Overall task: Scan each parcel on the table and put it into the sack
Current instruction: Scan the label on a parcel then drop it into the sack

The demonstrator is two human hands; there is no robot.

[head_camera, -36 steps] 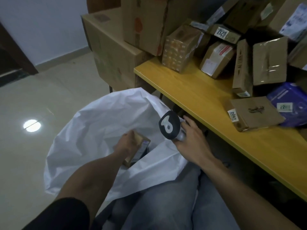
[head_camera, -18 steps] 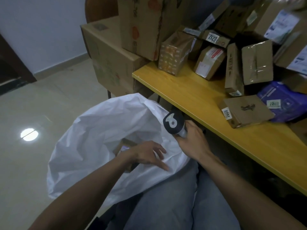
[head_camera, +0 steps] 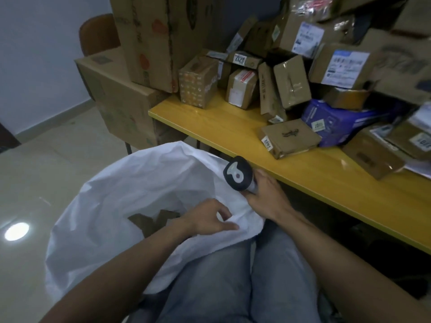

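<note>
While right hand (head_camera: 268,197) grips scanner (head_camera: 238,176), left hand (head_camera: 207,220), loosely open, touches sack (head_camera: 116,206).

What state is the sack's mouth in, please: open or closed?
Open: the sack gapes wide, with brown parcels visible inside.

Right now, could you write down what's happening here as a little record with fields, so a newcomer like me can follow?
Hands: left hand holds nothing, fingers loosely curled at the sack's near rim; right hand grips the scanner
Scanner: black-and-white handheld barcode scanner, just below the table's edge
Sack: large white crumpled sack, mouth open
Inside the sack: brown cardboard boxes
Table: yellow wooden table, piled with parcels
Nearest parcel: flat brown cardboard parcel, untouched
</note>
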